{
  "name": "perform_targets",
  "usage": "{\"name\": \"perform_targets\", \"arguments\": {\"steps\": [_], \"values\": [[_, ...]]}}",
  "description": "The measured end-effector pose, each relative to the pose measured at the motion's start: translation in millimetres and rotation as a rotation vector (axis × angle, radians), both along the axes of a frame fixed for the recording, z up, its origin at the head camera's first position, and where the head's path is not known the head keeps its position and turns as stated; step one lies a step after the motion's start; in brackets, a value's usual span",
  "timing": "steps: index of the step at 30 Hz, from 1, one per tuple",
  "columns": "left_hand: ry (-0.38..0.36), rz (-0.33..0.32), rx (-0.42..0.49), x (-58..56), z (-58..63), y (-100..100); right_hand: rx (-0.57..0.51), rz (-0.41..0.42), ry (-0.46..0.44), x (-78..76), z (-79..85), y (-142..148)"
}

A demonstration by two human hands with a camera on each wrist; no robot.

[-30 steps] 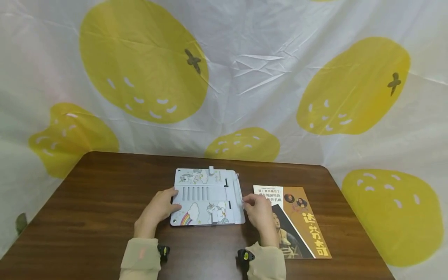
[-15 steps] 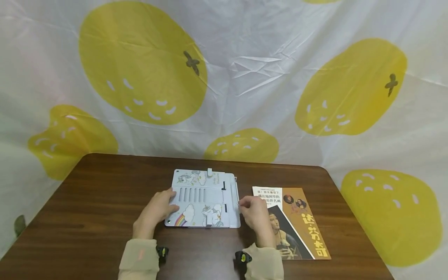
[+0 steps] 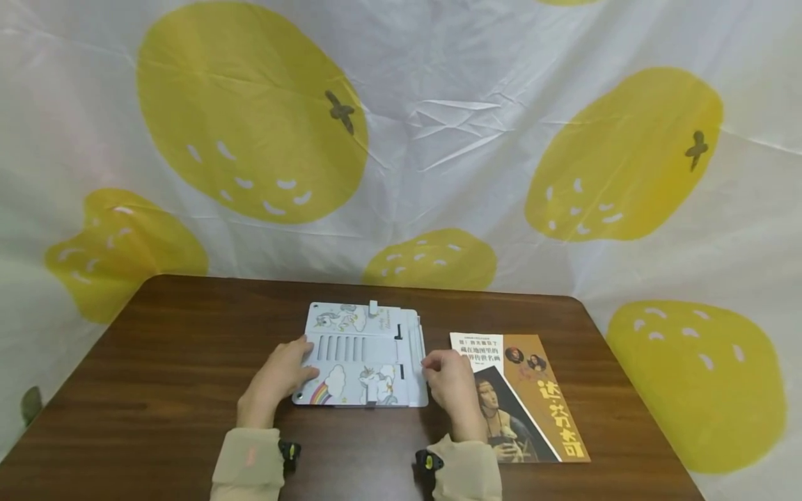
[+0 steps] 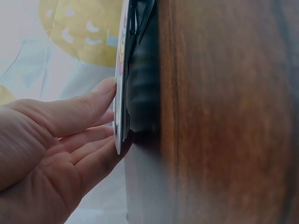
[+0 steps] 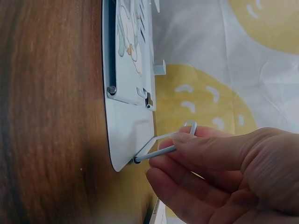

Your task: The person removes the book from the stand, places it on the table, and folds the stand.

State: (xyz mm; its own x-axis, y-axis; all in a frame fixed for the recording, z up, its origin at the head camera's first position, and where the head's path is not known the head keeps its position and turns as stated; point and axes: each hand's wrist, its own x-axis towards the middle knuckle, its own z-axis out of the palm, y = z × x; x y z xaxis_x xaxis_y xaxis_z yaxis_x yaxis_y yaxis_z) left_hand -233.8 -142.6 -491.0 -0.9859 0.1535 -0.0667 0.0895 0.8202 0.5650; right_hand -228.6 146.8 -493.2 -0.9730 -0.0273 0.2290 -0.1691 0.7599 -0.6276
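A white metal book stand (image 3: 351, 348) with unicorn, cloud and rainbow prints lies nearly flat between both hands. My left hand (image 3: 278, 376) grips its left edge, thumb on the printed face and fingers beneath; in the left wrist view that edge of the stand (image 4: 120, 102) shows a dark gap to the table. On the opposite side, my right hand (image 3: 452, 386) pinches a thin white wire bracket (image 5: 161, 151) between thumb and fingers. The bracket's bent loop pokes out past the fingertips in the right wrist view, its other end meeting the plate's edge.
A paperback book (image 3: 545, 396) with a portrait on its brown and white cover lies right of the stand, partly behind the right hand. The brown wooden table (image 3: 156, 390) meets a white curtain (image 3: 413, 174) with yellow fruit prints at the back.
The stand has shifted slightly left, its right side drawn in with the right hand. More of the book's cover now shows. Both hands keep their hold.
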Motion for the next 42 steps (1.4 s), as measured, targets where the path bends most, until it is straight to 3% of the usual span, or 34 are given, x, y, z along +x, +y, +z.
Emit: {"name": "perform_targets", "arguments": {"steps": [13, 23, 29, 34, 42], "values": [[0.017, -0.001, 0.004, -1.5, 4.0, -5, 0.108, -0.013, 0.116, -5.5, -1.2, -14], [-0.011, 0.011, 0.01, -0.3, 8.3, -4, 0.17, 0.008, 0.141, -7.7, -0.6, -20], [0.01, -0.002, 0.026, -2.1, 2.1, -5, 0.186, 0.032, 0.061, -7.3, -3.0, -16], [0.012, 0.002, 0.027, 0.3, -2.8, -9, 0.153, 0.109, -0.014, -6.6, -2.1, -9], [0.0, 0.002, 0.045, 1.9, -0.4, -4, -0.072, 0.129, -0.17, -8.0, -5.9, 4]]}}
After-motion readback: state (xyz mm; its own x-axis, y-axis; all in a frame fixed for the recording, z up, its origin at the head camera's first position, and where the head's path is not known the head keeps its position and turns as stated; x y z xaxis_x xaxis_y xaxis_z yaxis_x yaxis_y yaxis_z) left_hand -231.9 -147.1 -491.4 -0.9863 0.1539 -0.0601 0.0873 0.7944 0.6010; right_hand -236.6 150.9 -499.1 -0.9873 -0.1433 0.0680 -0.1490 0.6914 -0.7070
